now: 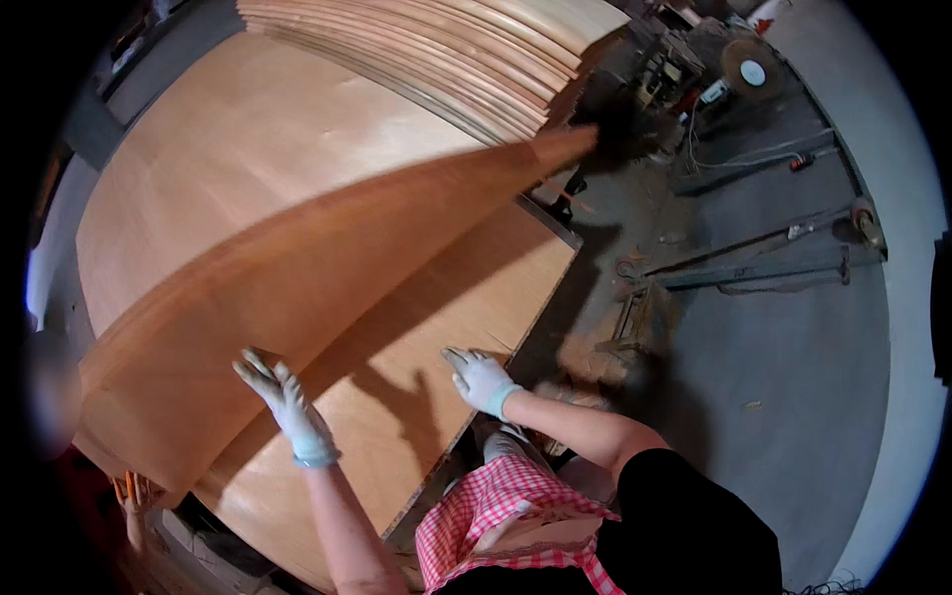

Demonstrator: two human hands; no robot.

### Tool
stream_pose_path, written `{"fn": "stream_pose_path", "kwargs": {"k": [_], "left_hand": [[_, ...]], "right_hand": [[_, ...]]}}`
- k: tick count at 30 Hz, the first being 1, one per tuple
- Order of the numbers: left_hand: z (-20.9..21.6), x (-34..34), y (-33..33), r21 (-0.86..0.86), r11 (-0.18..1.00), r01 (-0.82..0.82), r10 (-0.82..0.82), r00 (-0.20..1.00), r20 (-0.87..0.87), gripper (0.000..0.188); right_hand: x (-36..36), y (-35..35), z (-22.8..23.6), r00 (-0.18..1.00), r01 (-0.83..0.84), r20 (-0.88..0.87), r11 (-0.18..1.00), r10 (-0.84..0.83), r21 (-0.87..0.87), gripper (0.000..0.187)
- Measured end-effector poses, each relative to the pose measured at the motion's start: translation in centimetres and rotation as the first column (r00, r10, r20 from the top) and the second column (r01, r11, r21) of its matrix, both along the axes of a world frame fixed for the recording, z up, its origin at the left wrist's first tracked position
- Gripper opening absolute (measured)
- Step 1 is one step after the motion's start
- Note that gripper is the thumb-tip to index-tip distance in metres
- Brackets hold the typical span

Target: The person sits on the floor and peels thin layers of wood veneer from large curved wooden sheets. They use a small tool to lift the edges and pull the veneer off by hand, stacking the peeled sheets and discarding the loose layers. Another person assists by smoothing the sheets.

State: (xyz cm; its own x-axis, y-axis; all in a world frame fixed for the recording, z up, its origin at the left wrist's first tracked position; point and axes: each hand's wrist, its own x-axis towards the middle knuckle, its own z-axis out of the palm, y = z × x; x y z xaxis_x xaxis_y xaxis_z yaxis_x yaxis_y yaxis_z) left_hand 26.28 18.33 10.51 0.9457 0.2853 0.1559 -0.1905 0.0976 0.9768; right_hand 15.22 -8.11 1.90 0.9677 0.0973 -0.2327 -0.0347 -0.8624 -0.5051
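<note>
Plywood bows above a worktop as a big curved sheet [297, 288] slants over a flat lower sheet [496, 288], with stacked sheets [426, 59] beyond. Good handling likely means supporting the bend evenly and guiding with flat palms, so edges neither drag nor split. A left forearm [342, 526] reaches up from below, a right forearm [565, 421] in from the right. The gloved left hand [286, 405], fingers spread, is at the curved sheet, contact unclear; the gloved right hand [482, 382] extends open over the lower sheet, grasping nothing.
</note>
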Motion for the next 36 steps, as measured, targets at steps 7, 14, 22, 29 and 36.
{"fn": "stream_pose_path", "kwargs": {"k": [7, 14, 22, 29, 36], "left_hand": [[-3.0, 10.7, 6.6, 0.989, 0.097, -0.108, 0.240, 0.967, 0.082, 0.119], [0.5, 16.7, 7.4, 0.996, -0.011, 0.091, 0.579, 0.812, -0.068, 0.107], [3.9, 16.6, 6.5, 0.997, -0.077, -0.027, 0.607, 0.792, 0.068, 0.066], [-3.3, 7.4, -5.3, 0.991, 0.124, 0.055, 0.276, 0.957, -0.088, 0.058], [-12.8, -3.2, -22.5, 0.728, 0.623, 0.287, 0.362, 0.719, -0.593, 0.048]], "right_hand": [[-4.1, -2.6, -3.8, 0.976, -0.217, -0.019, 0.973, 0.216, -0.074, 0.043], [-9.4, -7.7, -5.9, 0.988, -0.138, -0.119, 0.925, 0.102, -0.353, 0.062], [-5.8, -10.2, -0.4, 0.943, -0.282, -0.216, 0.952, 0.251, -0.122, 0.053], [-0.5, -25.7, -4.7, 0.994, -0.112, 0.030, 0.988, 0.110, 0.105, 0.038], [4.7, -46.6, -2.9, 0.916, 0.322, -0.278, 0.944, -0.291, 0.075, 0.039]]}}
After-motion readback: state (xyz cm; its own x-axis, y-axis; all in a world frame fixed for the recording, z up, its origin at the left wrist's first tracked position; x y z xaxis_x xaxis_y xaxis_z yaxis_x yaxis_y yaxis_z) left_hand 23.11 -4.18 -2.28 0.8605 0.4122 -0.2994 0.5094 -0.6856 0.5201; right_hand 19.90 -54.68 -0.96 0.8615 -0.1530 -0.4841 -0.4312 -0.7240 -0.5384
